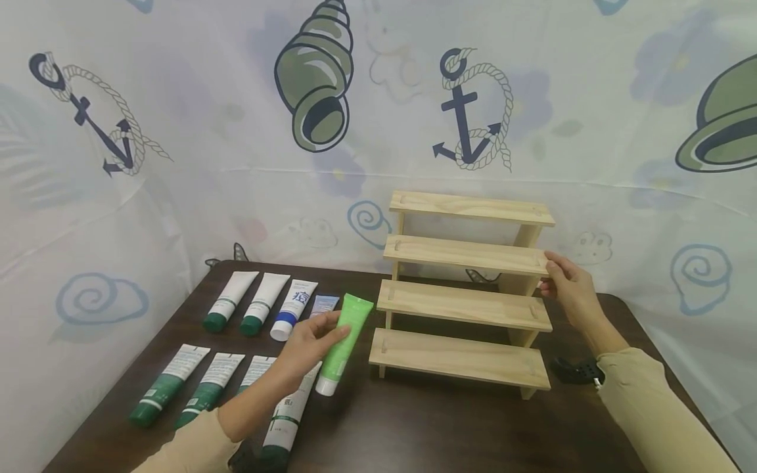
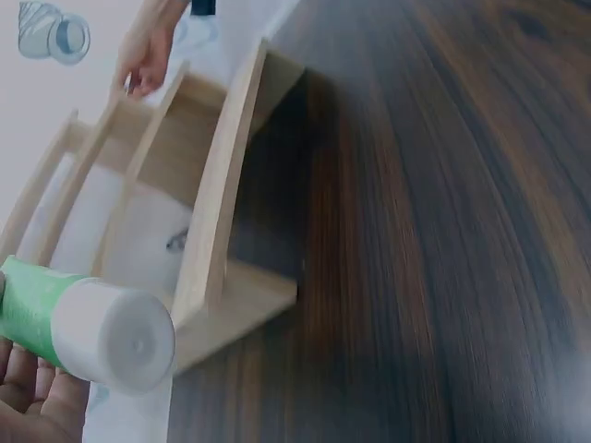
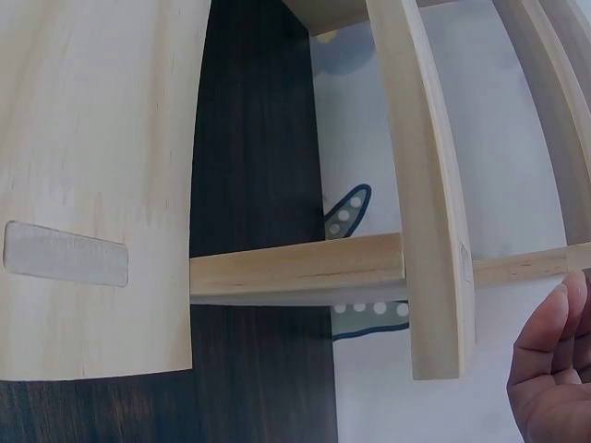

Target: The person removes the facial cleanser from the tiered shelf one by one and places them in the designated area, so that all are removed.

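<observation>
My left hand (image 1: 304, 348) holds a bright green tube (image 1: 350, 332) with a white cap, tilted cap-down over the table just left of a four-step wooden display rack (image 1: 461, 358). In the left wrist view the tube's white cap (image 2: 115, 332) points toward the camera, beside the rack's steps. With its thumb and fingers, my right hand (image 1: 572, 292) grips the right end of the rack's second step from the top. At the right edge of the right wrist view, only part of that hand (image 3: 552, 369) shows.
White tubes with green caps (image 1: 230, 299) and a white tube with a blue band (image 1: 294, 307) lie at the back left. Green-and-white tubes (image 1: 171, 384) form a front row, partly hidden by my left arm. The dark wooden table (image 1: 414, 427) meets a patterned curtain (image 1: 390, 131) behind.
</observation>
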